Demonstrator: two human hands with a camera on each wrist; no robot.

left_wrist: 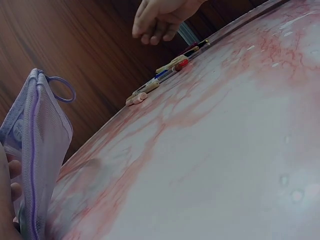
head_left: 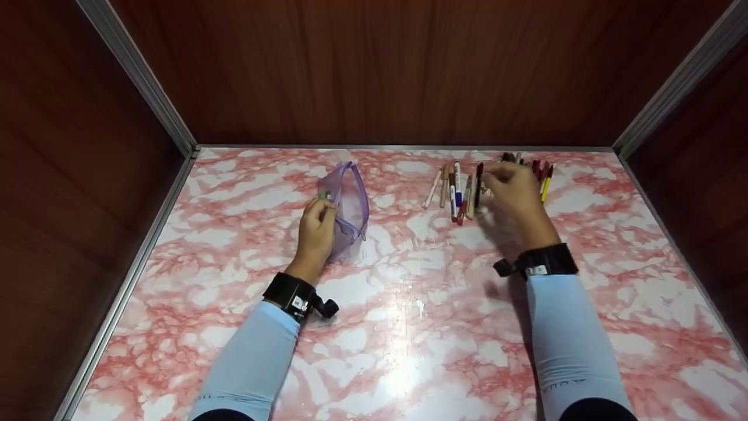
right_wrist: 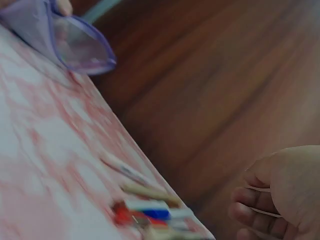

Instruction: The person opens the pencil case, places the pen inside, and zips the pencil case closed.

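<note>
My left hand (head_left: 317, 229) grips the near side of a purple mesh zip pouch (head_left: 352, 202), which stands with its mouth gaping to the right. In the left wrist view the pouch (left_wrist: 50, 130) shows its purple zip and a loop at the top corner. A small green patch shows beside the fingertips; I cannot tell what it is. My right hand (head_left: 517, 190) hovers over a spread of pens and markers (head_left: 457, 186), its fingers loosely bent. In the right wrist view the right hand (right_wrist: 280, 192) has nothing visible in its fingers.
More pens (head_left: 546, 182) lie on the right, partly hidden behind the right hand. The pink-and-white marbled table (head_left: 403, 292) is bounded by dark wooden panels (head_left: 374, 70) at the back and sides, with metal edging.
</note>
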